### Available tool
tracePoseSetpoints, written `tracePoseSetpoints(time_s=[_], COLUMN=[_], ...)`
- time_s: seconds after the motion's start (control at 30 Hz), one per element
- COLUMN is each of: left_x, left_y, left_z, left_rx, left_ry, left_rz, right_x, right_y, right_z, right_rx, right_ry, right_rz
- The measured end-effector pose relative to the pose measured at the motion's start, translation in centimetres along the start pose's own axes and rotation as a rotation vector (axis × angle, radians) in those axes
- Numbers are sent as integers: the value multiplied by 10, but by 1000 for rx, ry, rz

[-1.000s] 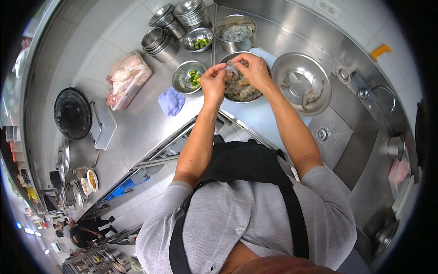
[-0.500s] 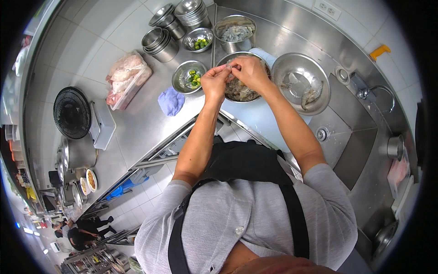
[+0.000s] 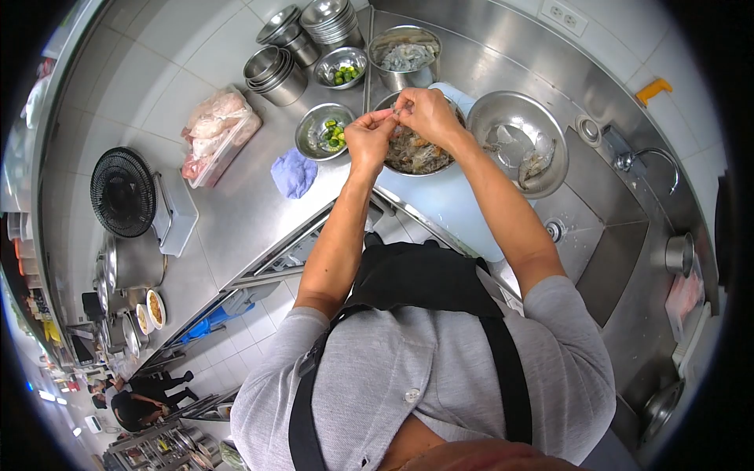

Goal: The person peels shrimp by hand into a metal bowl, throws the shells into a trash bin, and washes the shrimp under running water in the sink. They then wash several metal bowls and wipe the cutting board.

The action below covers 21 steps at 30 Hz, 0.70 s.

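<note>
My left hand [image 3: 369,141] and my right hand [image 3: 430,118] meet fingertip to fingertip above a steel bowl [image 3: 418,174] heaped with greyish shrimp shells and heads [image 3: 420,155]. Both pinch a small pale shrimp [image 3: 394,114], mostly covered by the fingers. Right of the hands, a wide steel bowl [image 3: 503,104] holds a few whole shrimp [image 3: 538,161] in a little water. Behind the hands stands a steel pot [image 3: 399,81] with translucent peeled shrimp [image 3: 407,56]. To the left, a small bowl [image 3: 306,129] contains cut green limes [image 3: 334,137].
A pale cutting board [image 3: 448,208] lies under the shell bowl. A purple cloth [image 3: 294,173], a tub of bagged meat [image 3: 222,137] and stacked steel containers [image 3: 275,76] are on the left. The sink drain [image 3: 554,230] and faucet [image 3: 656,155] are at right. Other people [image 3: 141,400] stand far left.
My right hand has shifted slightly up and left, its fingers rearranged at the shrimp. My left hand stays nearly in place. The bowls have not moved.
</note>
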State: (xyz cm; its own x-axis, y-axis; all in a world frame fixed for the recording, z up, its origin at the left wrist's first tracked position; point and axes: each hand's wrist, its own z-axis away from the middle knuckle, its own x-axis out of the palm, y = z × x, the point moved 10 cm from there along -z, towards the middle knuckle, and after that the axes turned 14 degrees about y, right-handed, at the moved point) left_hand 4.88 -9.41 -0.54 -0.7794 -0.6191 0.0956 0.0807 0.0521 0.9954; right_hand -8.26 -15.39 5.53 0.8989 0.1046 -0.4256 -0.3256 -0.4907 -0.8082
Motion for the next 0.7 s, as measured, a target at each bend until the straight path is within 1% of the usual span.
tracePoseSetpoints(time_s=[0.07, 0.2, 0.3, 0.4, 0.5, 0.6, 0.63, 0.7], left_x=[5, 1, -9, -17, -13, -3, 2, 13], left_y=[0, 1, -5, -7, -2, 1, 5, 15], left_z=[1, 2, -1, -4, -7, -16, -20, -19], left_rx=[-11, -10, -9, -40, -56, -60, -49, -28], left_ry=[-39, -16, 9, 15, 11, -5, -18, -52], left_rz=[97, 80, 97, 118, 136, 139, 146, 169], right_x=[-9, -23, -37, -15, -24, -25, -25, -24], right_y=[1, 15, 26, 13, -15, -11, 0, 11], right_z=[-3, -13, -18, -13, 0, 4, 6, 6], right_rx=[15, -39, 43, -223, -495, -292, -84, -16], right_ry=[48, 209, 257, -49, 136, 54, 19, 101], right_rz=[19, 50, 16, 214, 218, 138, 96, -76])
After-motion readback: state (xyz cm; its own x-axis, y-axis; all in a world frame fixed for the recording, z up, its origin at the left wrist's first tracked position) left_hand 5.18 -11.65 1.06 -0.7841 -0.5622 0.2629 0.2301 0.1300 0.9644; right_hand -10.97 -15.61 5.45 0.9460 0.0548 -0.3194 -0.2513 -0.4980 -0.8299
